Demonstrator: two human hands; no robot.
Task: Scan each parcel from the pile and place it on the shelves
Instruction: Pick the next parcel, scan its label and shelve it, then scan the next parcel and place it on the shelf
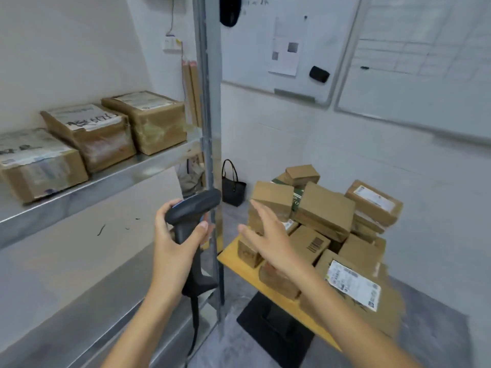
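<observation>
Shelves (111, 179) left | left hand (172, 245) grips scanner (191, 224) | right hand (268, 243) fingers spread over parcel pile (326, 224)

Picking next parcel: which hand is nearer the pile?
Right. The right hand, open, reaches over the parcel pile; the left hand grips the scanner beside the shelf post.

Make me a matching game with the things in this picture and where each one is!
Things:
1. black handheld barcode scanner
2. three taped brown cardboard boxes
3. small black handbag
4. pile of brown cardboard parcels

Places:
A. on the yellow wooden tabletop
B. on the floor by the wall
C. in the left hand
D. on the metal shelf

Pairs: 1-C, 2-D, 3-B, 4-A
</observation>
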